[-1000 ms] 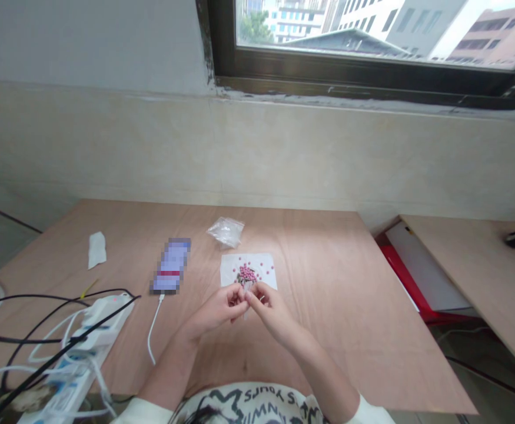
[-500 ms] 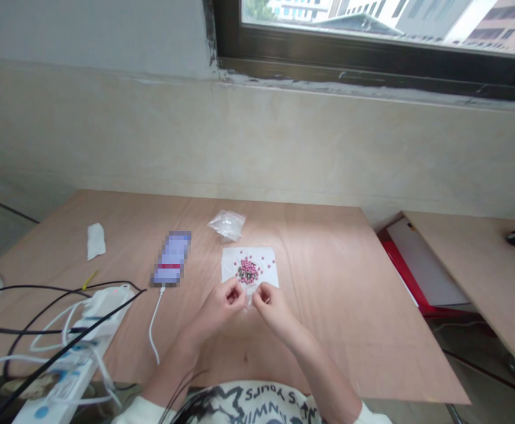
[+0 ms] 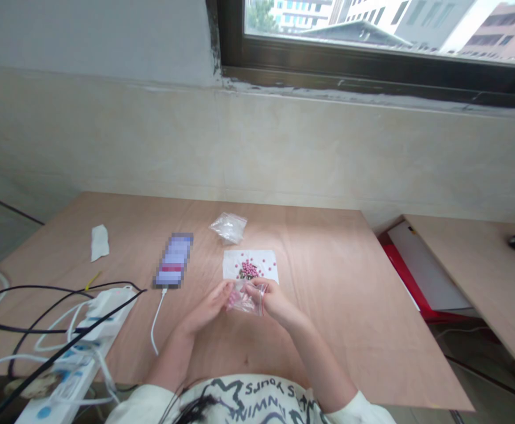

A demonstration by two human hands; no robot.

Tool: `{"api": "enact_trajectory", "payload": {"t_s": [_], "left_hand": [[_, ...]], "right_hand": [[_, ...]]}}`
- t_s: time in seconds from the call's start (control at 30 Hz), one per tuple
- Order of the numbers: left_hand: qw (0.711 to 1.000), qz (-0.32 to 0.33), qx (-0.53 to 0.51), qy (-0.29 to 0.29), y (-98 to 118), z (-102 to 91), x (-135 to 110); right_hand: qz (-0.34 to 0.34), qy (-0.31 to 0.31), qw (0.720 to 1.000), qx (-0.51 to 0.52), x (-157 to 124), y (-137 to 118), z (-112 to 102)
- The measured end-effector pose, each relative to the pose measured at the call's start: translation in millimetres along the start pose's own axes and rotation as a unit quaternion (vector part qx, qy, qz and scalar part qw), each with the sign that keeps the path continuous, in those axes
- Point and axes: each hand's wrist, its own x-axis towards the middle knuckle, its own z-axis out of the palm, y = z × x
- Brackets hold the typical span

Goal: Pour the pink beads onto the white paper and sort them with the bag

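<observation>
Between my two hands is a small clear zip bag with some pink beads showing through it. My left hand is closed on the bag's left end, near the beads. The fingers of my right hand grip the opposite end, where a reddish zip line shows. Just beyond my hands lies a white sheet of paper, its near edge covered by them. A heap of pink beads rests on the sheet, with a few scattered around and some dark metallic bits at the near side.
Behind the paper sits another clear plastic bag. To the left are a phone on a white charging cable, a white scrap, and a power strip tangled with black and white cables. A second table stands right.
My hands, pinched close together before, now hold the clear bag stretched between them, with pink beads visible inside. My view has tilted slightly upward.
</observation>
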Motion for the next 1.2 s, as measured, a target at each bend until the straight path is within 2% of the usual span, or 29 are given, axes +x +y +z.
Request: {"api": "enact_trajectory", "payload": {"t_s": [0.07, 0.1, 0.27, 0.43, 0.53, 0.67, 0.8, 1.0, 1.2], "left_hand": [[0.999, -0.018, -0.031, -0.015, -8.7, -1.0, 5.3], [0.999, -0.022, -0.042, -0.001, -13.1, -1.5, 7.9], [0.991, -0.016, -0.041, 0.126, -33.3, -9.2, 18.9], [0.981, -0.015, -0.037, 0.192, -45.3, -13.0, 23.0], [0.981, -0.002, -0.062, 0.186, -46.6, -12.7, 21.5], [0.982, -0.009, -0.12, 0.146, -44.3, -14.6, 16.8], [0.977, -0.022, -0.148, 0.149, -41.7, -16.7, 15.5], [0.979, -0.016, -0.118, 0.167, -39.3, -18.7, 18.8], [0.982, -0.007, -0.102, 0.158, -28.5, -19.2, 16.9]], "right_hand": [[0.011, 0.011, 1.0, 0.003, 5.1, 1.7, 1.3], [0.017, 0.029, 0.999, 0.012, 7.7, 4.2, 1.5], [0.012, 0.121, 0.988, 0.093, 12.4, 20.2, -0.8], [-0.004, 0.103, 0.994, 0.03, 6.8, 33.4, 3.7], [0.026, 0.091, 0.995, 0.018, 11.2, 43.4, 5.3], [0.045, 0.068, 0.996, 0.029, 23.2, 53.1, -0.3], [0.061, 0.058, 0.996, 0.025, 30.6, 56.1, -6.2], [0.078, 0.049, 0.995, 0.037, 33.4, 56.7, -8.8], [0.076, 0.049, 0.995, 0.045, 34.8, 58.9, -10.0]]}}
